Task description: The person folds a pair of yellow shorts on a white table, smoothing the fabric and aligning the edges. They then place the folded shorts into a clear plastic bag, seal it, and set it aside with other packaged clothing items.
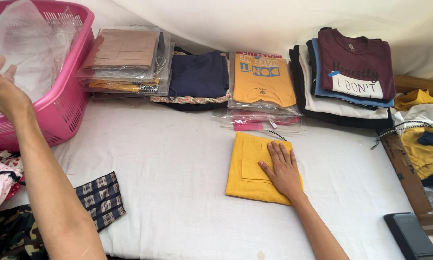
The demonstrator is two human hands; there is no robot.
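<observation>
Right hand (282, 169) lies flat, fingers spread, pressing on the folded yellow garment (255, 168) on the white sheet (178, 192), just below the row of stacked clothes. Left hand (2, 89) is up at the pink basket (65, 103), open and gripping nothing, fingers at the clear plastic bags (26, 45) inside. Behind the yellow piece sits a bagged yellow shirt (263, 79); a plaid cloth (101, 198) lies near the left forearm.

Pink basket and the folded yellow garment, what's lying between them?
Only bare white sheet separates the pink basket from the folded yellow garment, in the head view.
</observation>
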